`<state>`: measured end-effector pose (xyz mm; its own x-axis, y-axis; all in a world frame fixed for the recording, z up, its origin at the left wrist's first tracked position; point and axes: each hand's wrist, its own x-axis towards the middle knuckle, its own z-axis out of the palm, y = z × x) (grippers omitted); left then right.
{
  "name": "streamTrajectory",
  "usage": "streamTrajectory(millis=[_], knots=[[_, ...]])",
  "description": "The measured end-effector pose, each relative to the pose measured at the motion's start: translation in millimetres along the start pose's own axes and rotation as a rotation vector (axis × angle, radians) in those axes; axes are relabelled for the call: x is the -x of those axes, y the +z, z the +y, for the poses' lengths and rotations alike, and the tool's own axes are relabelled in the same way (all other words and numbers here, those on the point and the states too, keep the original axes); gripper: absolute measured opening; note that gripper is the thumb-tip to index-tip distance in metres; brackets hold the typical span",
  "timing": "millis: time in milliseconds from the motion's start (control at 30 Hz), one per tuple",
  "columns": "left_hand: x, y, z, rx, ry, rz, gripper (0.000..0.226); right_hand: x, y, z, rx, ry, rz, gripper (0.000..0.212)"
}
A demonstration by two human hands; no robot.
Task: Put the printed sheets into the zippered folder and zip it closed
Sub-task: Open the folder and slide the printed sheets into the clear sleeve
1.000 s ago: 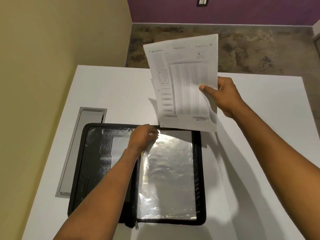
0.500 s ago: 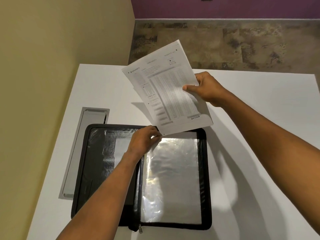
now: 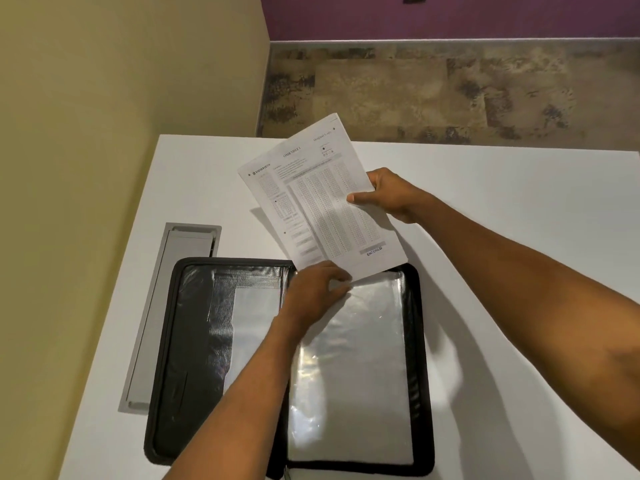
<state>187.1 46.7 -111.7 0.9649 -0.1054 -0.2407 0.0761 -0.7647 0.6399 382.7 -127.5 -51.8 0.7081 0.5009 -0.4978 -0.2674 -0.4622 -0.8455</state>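
Over the open black zippered folder (image 3: 287,368), your right hand (image 3: 388,195) has tilted the pinched white printed sheets (image 3: 322,202) down toward the clear sleeve mouth your left hand (image 3: 311,296) holds open, ready to insert.

A smooth white desk (image 3: 519,209) with a grey rectangular cable hatch (image 3: 166,317) set in its surface stands against a plain olive-yellow wall (image 3: 104,133), with mottled brown stone floor (image 3: 450,95) and a purple wall (image 3: 485,15) beyond.
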Motion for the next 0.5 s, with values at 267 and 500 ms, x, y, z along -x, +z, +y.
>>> streamTrajectory(millis=[267, 500], knots=[[-6, 38, 56, 0.01, -0.045, 0.014, 0.028, -19, 10, 28, -0.188, 0.02, -0.013, 0.032], [-14, 47, 94, -0.086, -0.134, 0.045, 0.017, -26, 13, 31, -0.18, 0.045, 0.002, 0.035]])
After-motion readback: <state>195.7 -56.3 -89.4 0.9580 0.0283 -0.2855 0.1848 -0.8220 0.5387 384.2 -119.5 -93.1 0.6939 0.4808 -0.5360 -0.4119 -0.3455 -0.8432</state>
